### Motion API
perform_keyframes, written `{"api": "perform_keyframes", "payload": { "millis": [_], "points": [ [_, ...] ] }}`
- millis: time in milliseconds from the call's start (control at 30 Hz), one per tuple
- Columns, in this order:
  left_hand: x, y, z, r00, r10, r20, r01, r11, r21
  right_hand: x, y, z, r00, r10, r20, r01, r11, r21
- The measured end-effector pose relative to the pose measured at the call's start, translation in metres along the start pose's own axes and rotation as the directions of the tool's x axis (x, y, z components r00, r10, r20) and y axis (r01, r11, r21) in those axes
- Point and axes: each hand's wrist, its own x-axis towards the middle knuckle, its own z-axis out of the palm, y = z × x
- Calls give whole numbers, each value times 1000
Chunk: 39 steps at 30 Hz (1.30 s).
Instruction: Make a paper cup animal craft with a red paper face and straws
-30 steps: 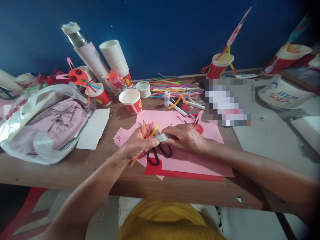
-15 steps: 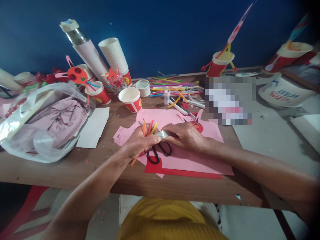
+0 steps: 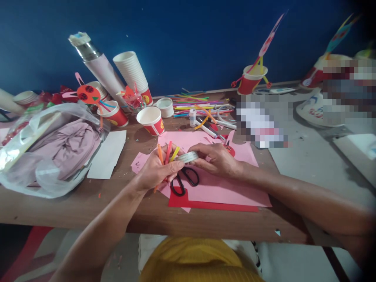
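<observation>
Surface: A brown wooden table (image 3: 73, 207) runs across the scene, its top scattered with paper scraps. Near the middle lie a sheet of pink paper (image 3: 223, 192) and, under its near edge, a sheet of red paper (image 3: 205, 206).

Room: A dark blue wall (image 3: 182, 39) rises behind the far edge of the table. To the right lies a pale grey board (image 3: 308, 172), and a blurred patch hides some items at far right.

Far items: Left of centre, a clear plastic bag (image 3: 49, 156) holds mauve cloth (image 3: 67, 147), with a white paper sheet (image 3: 107, 154) just beside it. Farther back stand a tilted stack of white paper cups (image 3: 131, 72) and a red-and-white paper cup (image 3: 150, 120). A heap of multicoloured drinking straws (image 3: 199, 105) lies far right of centre.

Left hand: The left hand (image 3: 157, 168) curls closed around orange, red and yellow straws (image 3: 167, 153), which fan out above it.

Right hand: The right hand (image 3: 216, 160) pinches the right end of a narrow silvery-white strip (image 3: 186, 157) between thumb and fingers.

Strip: It is held level between both hands, above the pink paper; its left end reaches the left thumb.

Scissors: Black-handled scissors (image 3: 185, 182) lie on the pink paper just below the hands.
</observation>
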Motion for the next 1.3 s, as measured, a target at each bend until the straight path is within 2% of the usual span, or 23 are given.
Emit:
{"api": "perform_keyframes", "payload": {
  "millis": [133,233,500,767,900,1033,1300],
  "points": [
    [-4,3,2,997,52,-55,-45,991,128,0,-3,-4,997,-68,26,67,997,48],
    [-5,7,6,994,78,-77,-61,979,193,0,-5,-5,996,-82,34,81,996,25],
    [-6,8,12,999,45,-9,-42,976,215,2,-12,-8,998,-61,19,64,977,-201],
    [-3,4,8,997,64,-38,-49,946,322,5,-16,-15,991,-28,133,53,980,-191],
    [-2,0,6,990,133,-54,-101,910,402,4,-13,-13,990,-61,128,86,977,-196],
    [-3,1,6,991,132,-31,-109,913,394,3,-6,-9,993,-92,80,108,968,-228],
    [-2,1,4,992,105,-64,-80,948,308,6,-6,-13,996,-30,86,33,999,-38]
  ]
}}
